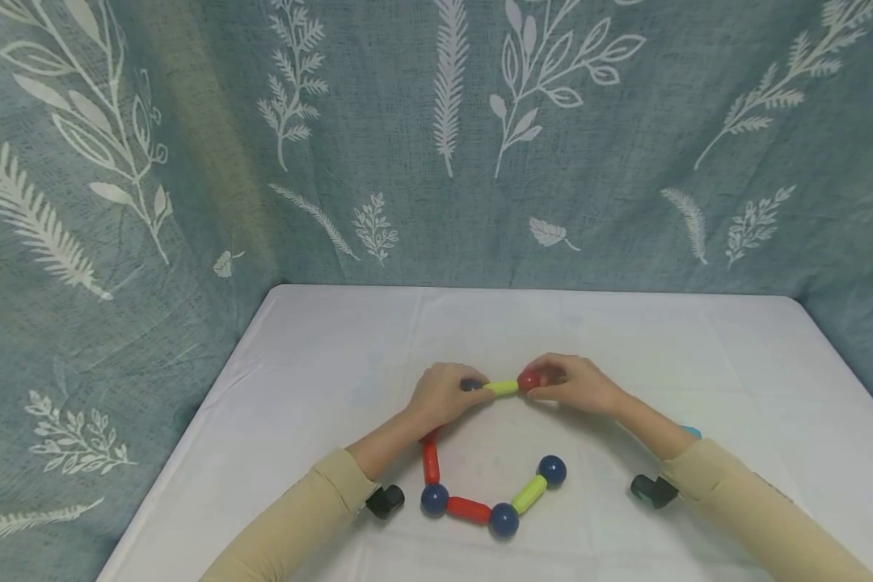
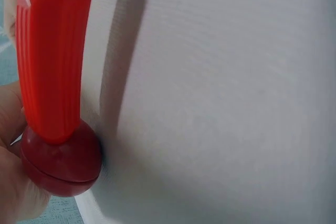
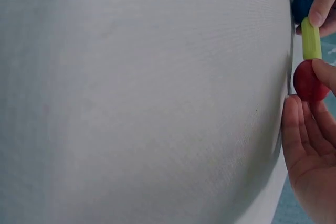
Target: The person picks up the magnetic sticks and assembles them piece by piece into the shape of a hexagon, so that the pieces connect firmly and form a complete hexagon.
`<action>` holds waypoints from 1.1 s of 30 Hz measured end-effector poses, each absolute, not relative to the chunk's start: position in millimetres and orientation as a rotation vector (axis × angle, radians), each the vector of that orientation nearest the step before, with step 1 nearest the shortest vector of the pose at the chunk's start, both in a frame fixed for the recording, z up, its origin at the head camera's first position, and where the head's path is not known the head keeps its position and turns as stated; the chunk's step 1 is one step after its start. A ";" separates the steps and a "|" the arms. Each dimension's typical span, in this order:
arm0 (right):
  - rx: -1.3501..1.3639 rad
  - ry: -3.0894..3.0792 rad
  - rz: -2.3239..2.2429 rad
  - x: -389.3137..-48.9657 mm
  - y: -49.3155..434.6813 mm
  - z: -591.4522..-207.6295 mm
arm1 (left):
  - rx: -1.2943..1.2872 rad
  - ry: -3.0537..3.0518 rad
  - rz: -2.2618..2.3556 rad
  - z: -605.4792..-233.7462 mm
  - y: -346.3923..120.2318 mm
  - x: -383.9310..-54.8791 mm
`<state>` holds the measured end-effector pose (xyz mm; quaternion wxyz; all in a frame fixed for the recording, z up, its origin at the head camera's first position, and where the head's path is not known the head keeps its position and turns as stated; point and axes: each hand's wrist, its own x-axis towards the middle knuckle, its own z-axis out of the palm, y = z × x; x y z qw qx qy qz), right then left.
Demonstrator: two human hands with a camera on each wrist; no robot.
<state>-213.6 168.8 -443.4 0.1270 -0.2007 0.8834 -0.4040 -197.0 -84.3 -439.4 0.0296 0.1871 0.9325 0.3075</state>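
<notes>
A chain of balls and ribbed rods curves over the white table, its right side open. At the far end, my left hand grips a blue ball, with the thumb reaching onto the adjoining yellow-green rod. My right hand pinches the red ball at that rod's other end, thumb on one side and fingers on the other. Beneath my left wrist, another red ball joins a red rod; the head view mostly hides this ball.
The near part of the chain has a blue ball, a red rod and a yellow-green rod ending in another blue ball. A light-blue piece shows partly behind my right forearm. A patterned curtain borders the table.
</notes>
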 end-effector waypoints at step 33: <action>-0.634 2.764 -0.760 -163.4 286.7 -403.5 | 0.825 2.763 0.584 -423.2 -37.6 -221.6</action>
